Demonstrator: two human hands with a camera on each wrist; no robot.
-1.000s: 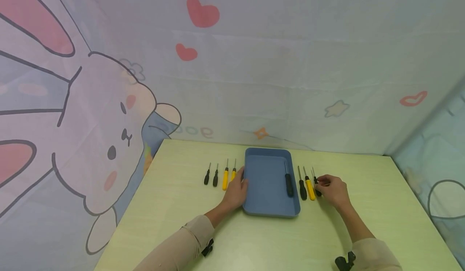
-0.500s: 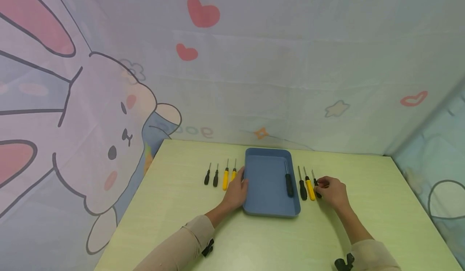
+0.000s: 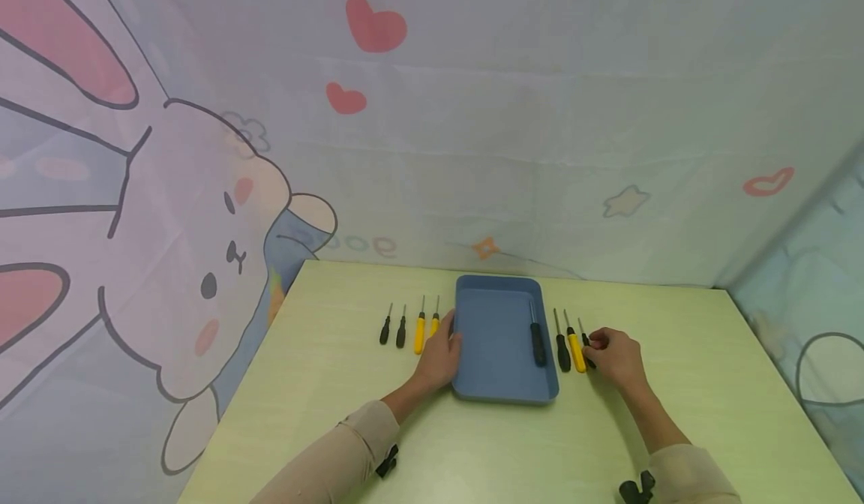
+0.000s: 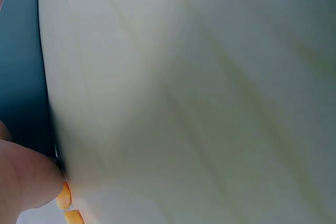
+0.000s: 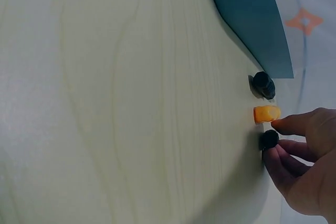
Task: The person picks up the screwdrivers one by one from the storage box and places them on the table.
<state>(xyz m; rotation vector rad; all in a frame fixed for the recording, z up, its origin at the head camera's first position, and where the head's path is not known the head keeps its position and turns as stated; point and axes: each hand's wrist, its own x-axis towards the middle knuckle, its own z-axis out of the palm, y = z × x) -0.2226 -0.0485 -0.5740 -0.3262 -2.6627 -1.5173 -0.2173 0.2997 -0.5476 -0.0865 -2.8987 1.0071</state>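
My left hand (image 3: 439,360) holds the left wall of a blue-grey rectangular tray (image 3: 496,397), its thumb over the rim and its fingers along the outside. One black-handled screwdriver (image 3: 538,345) lies inside the tray on the right. To the tray's right, my right hand (image 3: 617,356) pinches the handle of a small black screwdriver (image 5: 270,139) between thumb and fingers. In the right wrist view its round handle end shows just below a yellow screwdriver (image 5: 266,113), with one fingertip close to the yellow handle. Another black screwdriver (image 3: 563,354) lies between the yellow one and the tray.
Left of the tray lie two small black screwdrivers (image 3: 401,333) and two yellow screwdrivers (image 3: 420,331) in a row; my left hand partly covers the nearer yellow one. Behind the light wooden table (image 3: 337,384) hangs a printed cloth (image 3: 513,151).
My right hand has shifted slightly left with the small black screwdriver, bringing it closer to the yellow one. The left hand and tray stay in place.
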